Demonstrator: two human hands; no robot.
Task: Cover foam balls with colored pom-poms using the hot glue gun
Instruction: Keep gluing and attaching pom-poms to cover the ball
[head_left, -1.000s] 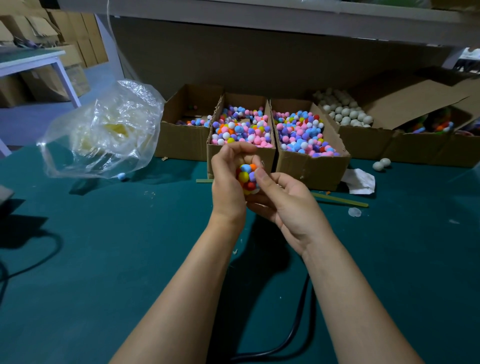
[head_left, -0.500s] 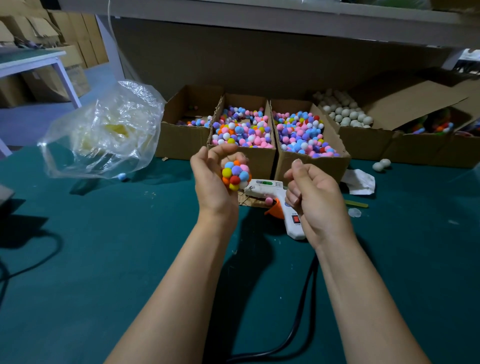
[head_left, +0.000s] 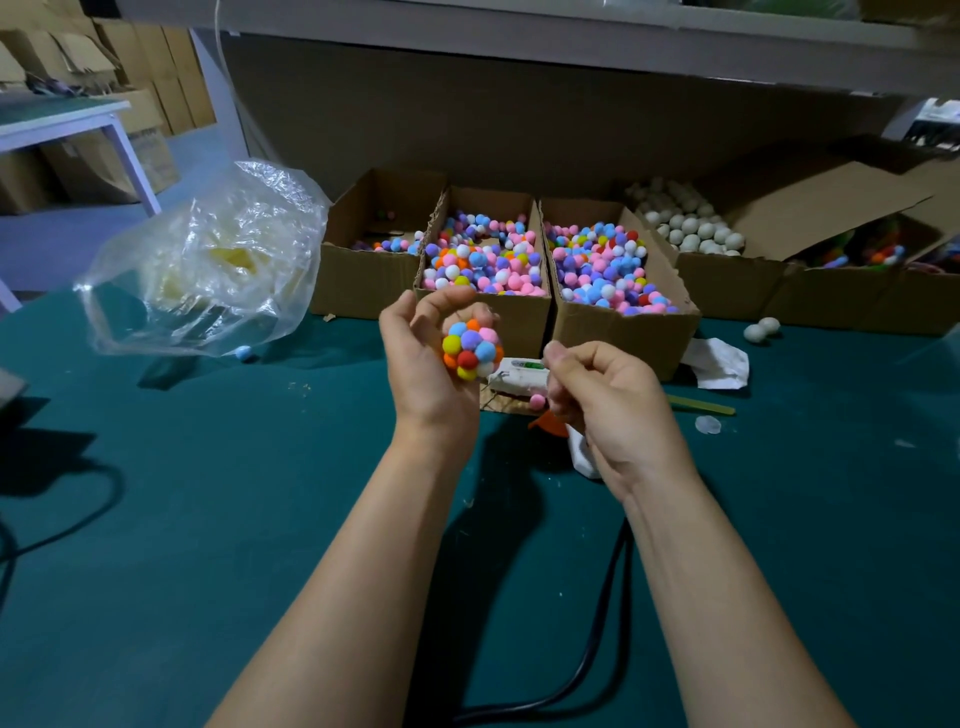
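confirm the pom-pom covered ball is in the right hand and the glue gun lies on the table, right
No: the head view shows the pom-pom covered ball in the left hand, not the right hand. The glue gun does lie on the table.

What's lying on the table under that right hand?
A white glue gun lies there, its barrel and an orange part showing, with a pink pom-pom beside it. The right hand covers the gun's middle and most of its handle.
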